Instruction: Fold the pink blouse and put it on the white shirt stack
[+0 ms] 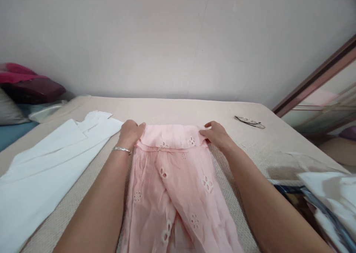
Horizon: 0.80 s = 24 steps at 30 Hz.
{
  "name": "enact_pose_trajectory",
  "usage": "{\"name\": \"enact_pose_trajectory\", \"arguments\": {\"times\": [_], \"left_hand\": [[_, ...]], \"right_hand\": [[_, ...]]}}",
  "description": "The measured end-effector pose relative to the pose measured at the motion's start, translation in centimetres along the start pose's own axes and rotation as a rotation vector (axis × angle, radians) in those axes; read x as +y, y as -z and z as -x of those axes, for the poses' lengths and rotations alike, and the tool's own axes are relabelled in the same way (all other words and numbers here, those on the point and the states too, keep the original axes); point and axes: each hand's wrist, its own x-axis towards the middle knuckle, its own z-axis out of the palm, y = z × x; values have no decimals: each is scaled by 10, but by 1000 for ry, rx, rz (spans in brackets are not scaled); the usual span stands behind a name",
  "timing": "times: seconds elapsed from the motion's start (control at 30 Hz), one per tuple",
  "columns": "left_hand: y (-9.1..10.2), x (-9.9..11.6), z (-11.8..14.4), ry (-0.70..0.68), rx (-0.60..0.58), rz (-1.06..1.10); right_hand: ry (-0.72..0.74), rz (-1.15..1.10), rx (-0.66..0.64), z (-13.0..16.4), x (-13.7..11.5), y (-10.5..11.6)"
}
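A pink garment with cut-out flower embroidery (183,186) lies lengthwise in front of me, its far end turned over into a flat band. My left hand (130,133), with a silver bangle at the wrist, pinches the left corner of that band. At the opposite corner, my right hand (215,133) grips the cloth between thumb and fingers. The garment's near end runs out of the bottom of the view. Close by my left hand lies a folded white garment (58,160), stretching toward the lower left.
A pale textured cover (167,110) spreads over the surface up to the grey wall. Eyeglasses (249,122) rest at the right. White cloth (330,190) and dark packets are piled at the lower right. A maroon case (36,90) sits at the far left.
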Motion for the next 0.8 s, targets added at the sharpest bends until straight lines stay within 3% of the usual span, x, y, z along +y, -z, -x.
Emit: {"name": "enact_pose_trajectory", "arguments": {"times": [0.17,0.33,0.43,0.63,0.8], "left_hand": [[0,0,-1,54,-84,-90],[-1,1,0,23,-69,-127],[-2,1,2,8,-73,-79],[-10,-3,3,105,-111,314],[-9,-8,4,107,-136,176]], "right_hand": [[-48,-346,-126,-4,9,-4],[-17,-405,-67,-3,8,-13],[84,-323,8,-9,14,-18],[296,-121,197,-15,22,-25],[357,325,218,-10,19,-24]]}}
